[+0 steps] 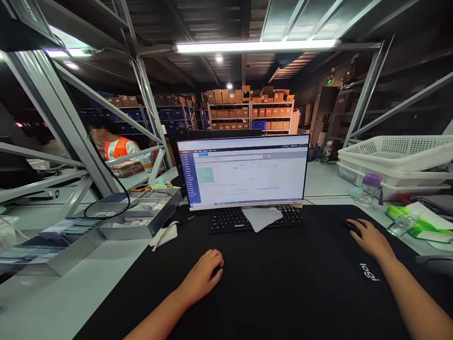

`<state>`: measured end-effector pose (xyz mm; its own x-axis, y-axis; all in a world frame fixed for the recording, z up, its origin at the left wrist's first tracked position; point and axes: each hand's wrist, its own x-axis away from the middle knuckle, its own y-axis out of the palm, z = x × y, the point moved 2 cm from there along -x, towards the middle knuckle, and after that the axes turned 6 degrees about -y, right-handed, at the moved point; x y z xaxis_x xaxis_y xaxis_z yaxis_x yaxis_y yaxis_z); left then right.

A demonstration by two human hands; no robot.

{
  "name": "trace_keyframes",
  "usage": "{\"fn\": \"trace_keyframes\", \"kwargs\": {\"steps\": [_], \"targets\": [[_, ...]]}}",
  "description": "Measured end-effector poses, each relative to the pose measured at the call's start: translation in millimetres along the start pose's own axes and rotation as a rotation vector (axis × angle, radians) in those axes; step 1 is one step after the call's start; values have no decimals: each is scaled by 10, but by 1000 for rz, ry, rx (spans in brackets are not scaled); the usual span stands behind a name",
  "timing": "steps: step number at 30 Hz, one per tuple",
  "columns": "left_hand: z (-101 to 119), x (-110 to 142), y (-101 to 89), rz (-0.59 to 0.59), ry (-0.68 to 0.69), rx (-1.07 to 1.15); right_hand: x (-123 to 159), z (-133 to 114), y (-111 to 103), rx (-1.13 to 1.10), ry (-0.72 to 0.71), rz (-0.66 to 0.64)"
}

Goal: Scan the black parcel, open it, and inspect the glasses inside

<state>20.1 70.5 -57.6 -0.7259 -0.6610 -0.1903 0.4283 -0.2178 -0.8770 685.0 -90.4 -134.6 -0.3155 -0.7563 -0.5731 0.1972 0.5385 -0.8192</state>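
Observation:
My left hand (pixel 204 274) rests on the black desk mat (pixel 269 283), its fingers curled loosely together and the thumb a little apart. I see nothing in it. Further right, my right hand (pixel 370 238) lies over a dark computer mouse (pixel 355 230), mostly hidden under the palm and hard to tell from the mat. In front of me stands a monitor (pixel 247 174) showing a web page with a dark side menu. A black keyboard (pixel 226 220) sits under it, partly covered by the pale monitor foot (pixel 262 218).
Grey trays (pixel 163 212) with cards and small items stand left, beside a folded white cloth (pixel 165 235). White baskets (pixel 396 153), a purple-lidded bottle (pixel 370 189) and a green packet (pixel 406 219) are right. A person in an orange vest (pixel 118 147) is behind the left frame.

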Motion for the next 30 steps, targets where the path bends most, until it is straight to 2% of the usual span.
{"fn": "trace_keyframes", "kwargs": {"steps": [6, 16, 21, 30], "targets": [[-5, -1, 1, -33, -25, 15, 6, 18, 48, -2, 55, -34], [-23, 17, 6, -15, -14, 22, 15, -31, -57, -18, 98, -33], [-13, 19, 3, -20, -17, 9, -1, 51, 55, -100, 86, -45], [31, 21, -32, -23, -28, 21, -11, 220, 217, -104, 49, -38]]}}
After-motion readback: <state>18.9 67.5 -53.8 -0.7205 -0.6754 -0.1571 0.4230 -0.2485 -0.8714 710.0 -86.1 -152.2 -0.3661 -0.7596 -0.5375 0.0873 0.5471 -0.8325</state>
